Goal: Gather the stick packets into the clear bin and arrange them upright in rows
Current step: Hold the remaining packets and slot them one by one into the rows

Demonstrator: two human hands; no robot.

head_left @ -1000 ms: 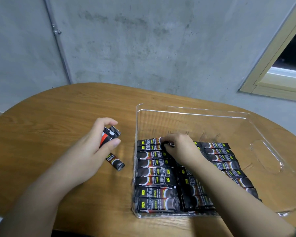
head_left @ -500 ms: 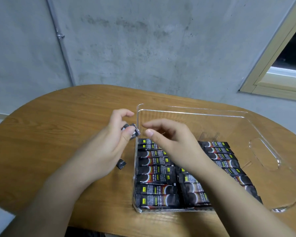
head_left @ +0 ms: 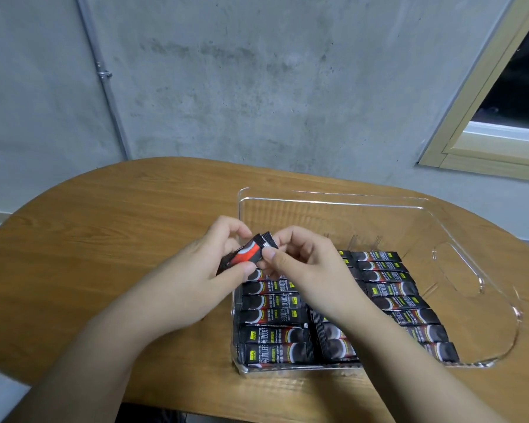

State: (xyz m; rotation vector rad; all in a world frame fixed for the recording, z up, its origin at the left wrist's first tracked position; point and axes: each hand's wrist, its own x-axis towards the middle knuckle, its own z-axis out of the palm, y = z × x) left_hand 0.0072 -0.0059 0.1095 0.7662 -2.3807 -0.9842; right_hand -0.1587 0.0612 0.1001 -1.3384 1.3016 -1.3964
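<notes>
Since earlier, my hands have met: left hand point(head_left: 196, 270) and right hand point(head_left: 306, 264) fingers pinch stick packets point(head_left: 251, 251); clear bin point(head_left: 440, 227) holds three part-filled rows.

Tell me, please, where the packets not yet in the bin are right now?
In the head view, the loose packets are pinched between the left hand and right hand, at the clear bin's left wall.

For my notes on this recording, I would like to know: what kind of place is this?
Probably a plain indoor room, perhaps a workroom or utility space. The wall is bare grey concrete with an exposed pipe, a wood-framed window sits at the right, and the work is done on a rounded wooden table.
</notes>
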